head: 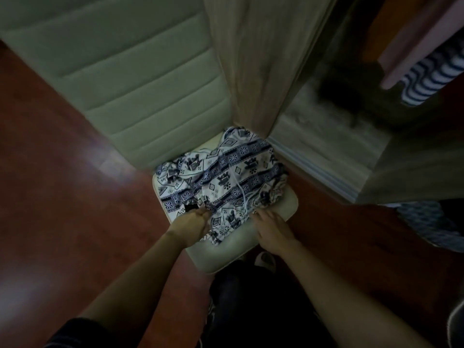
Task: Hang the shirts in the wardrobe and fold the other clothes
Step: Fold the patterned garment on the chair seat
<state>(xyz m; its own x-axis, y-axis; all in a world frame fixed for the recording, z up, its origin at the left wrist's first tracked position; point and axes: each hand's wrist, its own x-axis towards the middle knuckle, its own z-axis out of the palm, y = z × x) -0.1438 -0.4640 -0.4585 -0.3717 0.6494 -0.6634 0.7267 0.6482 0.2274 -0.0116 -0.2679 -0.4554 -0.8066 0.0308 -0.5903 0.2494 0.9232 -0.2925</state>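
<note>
Pale chair seat (pixel 226 254) carries a patterned garment (pixel 226 177), both arms reaching down: left hand (pixel 193 222) pinches its near edge, right hand (pixel 271 227) lies flat, fingers straight.

Fingertips of the left hand (pixel 194 222) are buried in the folds of the patterned garment (pixel 226 174), so its grip is unclear; those of the right hand (pixel 270 228) disappear under the hem. Inside the wardrobe (pixel 324 121) a dark shape (pixel 351 82) is smeared beyond telling, and the striped cloth (pixel 431 76) runs out of sight at the right.
</note>
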